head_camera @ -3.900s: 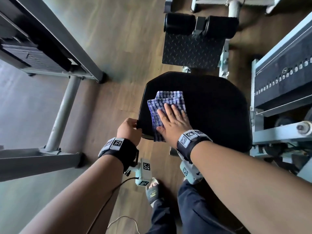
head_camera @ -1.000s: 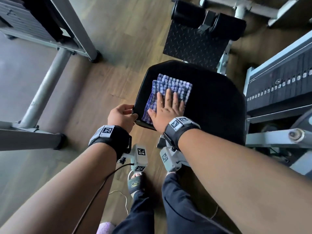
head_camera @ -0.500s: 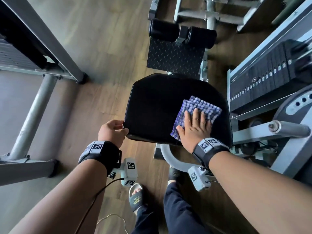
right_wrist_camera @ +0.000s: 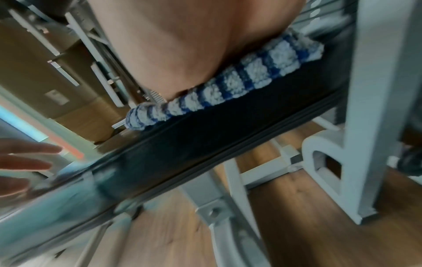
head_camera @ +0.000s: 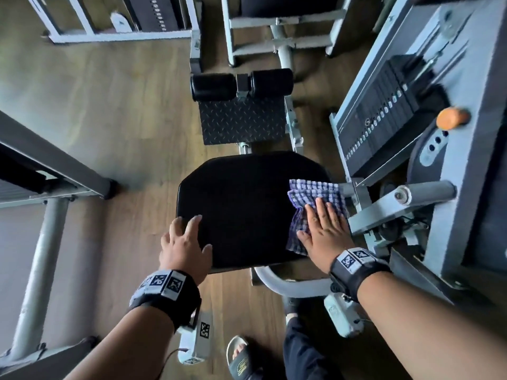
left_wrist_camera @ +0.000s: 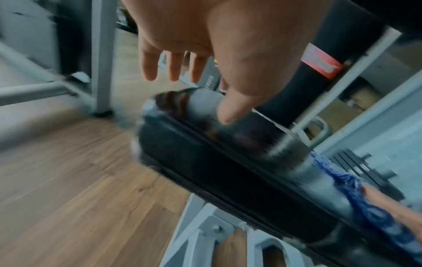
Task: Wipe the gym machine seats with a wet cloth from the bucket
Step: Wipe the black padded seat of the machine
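Observation:
A black padded seat [head_camera: 247,204] fills the middle of the head view. A blue-and-white checked cloth [head_camera: 310,198] lies on its right edge, part of it hanging past the side. My right hand [head_camera: 322,229] presses flat on the cloth with straight fingers. In the right wrist view the cloth [right_wrist_camera: 228,86] is squeezed between my palm and the seat [right_wrist_camera: 205,140]. My left hand [head_camera: 186,239] hovers with spread fingers at the seat's near left corner. The left wrist view shows my left hand [left_wrist_camera: 194,68] open above the seat [left_wrist_camera: 228,171]. No bucket is in view.
A weight stack [head_camera: 384,116] and grey frame with an orange knob [head_camera: 452,117] stand close on the right. Two black roller pads [head_camera: 241,83] and a footplate [head_camera: 241,122] lie beyond the seat. Another grey frame [head_camera: 55,176] stands on the left; wooden floor [head_camera: 123,105] lies between.
My right hand has slid the cloth from the seat's left side across to its right edge. My left hand has let go of the seat's corner and opened its fingers.

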